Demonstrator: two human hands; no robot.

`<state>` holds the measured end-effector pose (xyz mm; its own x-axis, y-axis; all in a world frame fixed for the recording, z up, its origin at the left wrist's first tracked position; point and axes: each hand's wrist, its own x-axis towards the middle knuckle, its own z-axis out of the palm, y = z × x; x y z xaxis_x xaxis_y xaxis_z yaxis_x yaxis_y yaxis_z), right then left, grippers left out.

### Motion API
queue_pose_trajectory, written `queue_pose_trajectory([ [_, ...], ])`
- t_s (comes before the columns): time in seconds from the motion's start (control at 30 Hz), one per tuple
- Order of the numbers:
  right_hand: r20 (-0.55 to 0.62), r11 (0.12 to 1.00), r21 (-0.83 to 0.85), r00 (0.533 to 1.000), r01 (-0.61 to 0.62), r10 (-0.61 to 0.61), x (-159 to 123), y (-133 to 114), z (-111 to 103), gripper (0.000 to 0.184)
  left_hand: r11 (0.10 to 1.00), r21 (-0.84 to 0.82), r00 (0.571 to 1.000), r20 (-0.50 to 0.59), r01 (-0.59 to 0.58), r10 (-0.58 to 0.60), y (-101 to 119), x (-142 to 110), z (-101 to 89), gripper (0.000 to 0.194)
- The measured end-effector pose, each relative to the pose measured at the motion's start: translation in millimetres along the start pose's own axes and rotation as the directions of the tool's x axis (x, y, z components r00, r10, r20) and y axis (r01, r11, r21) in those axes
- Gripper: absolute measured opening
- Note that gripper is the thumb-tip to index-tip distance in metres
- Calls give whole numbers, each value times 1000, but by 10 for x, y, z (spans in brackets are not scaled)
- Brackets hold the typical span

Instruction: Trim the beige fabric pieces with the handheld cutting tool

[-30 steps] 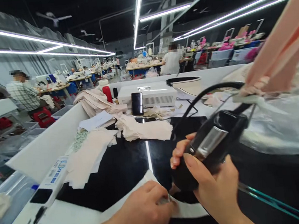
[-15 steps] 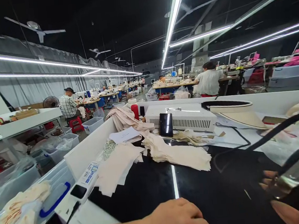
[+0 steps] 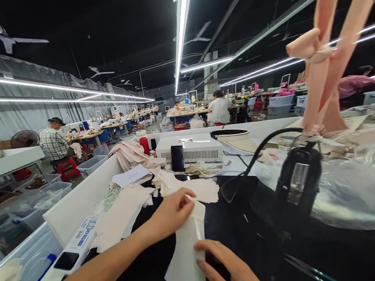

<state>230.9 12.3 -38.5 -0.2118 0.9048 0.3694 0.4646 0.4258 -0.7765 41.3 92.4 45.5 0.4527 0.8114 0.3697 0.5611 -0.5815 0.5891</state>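
A pale cream cut fabric piece [image 3: 189, 259] stretches from the middle of the black work surface toward the bottom of the head view. My left hand [image 3: 173, 212] is closed, pinching the piece's upper end between thumb and fingers. At its right edge, my right hand [image 3: 231, 266] has thumb and forefinger apart, with the fingertips touching the cloth. Just beyond my left hand lies a stack of cream fabric pieces [image 3: 203, 189]. Another stack of pale pieces [image 3: 121, 213] is to its left, under my left forearm's far side.
A black device with a clear window [image 3: 299, 178] and cable stands to the right, pink straps [image 3: 326, 69] above it. Tweezers [image 3: 306, 268] lie at lower right. A phone [image 3: 177, 158] leans against a white vented box [image 3: 191, 146]. Co-workers sit farther off.
The view has swung right. My left hand has moved up and forward and now grips a fabric piece. My right hand has come from beside the black device to the cloth's edge.
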Motion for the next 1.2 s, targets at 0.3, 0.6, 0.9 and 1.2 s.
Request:
queue_pose_trajectory([
  [0.3, -252, 997, -21, 965, -77, 69, 1230, 137, -222, 35, 982, -42, 953, -233, 186, -191, -440, 778, -465, 29],
  [0.6, -331, 948, -199, 928, -247, 172, 1792, 420, -321, 29, 952, 64, 933, -227, 300, -279, -883, 1008, -397, 34],
  [0.9, -181, 866, -471, 979, -170, 93, 1864, 573, -289, 31, 920, 104, 922, -127, 379, -366, -1109, 766, -149, 33],
  [1.2, -158, 844, -533, 987, -52, -39, 1679, 466, -253, 21, 860, 62, 861, -81, 506, -501, -1162, 641, -363, 36],
])
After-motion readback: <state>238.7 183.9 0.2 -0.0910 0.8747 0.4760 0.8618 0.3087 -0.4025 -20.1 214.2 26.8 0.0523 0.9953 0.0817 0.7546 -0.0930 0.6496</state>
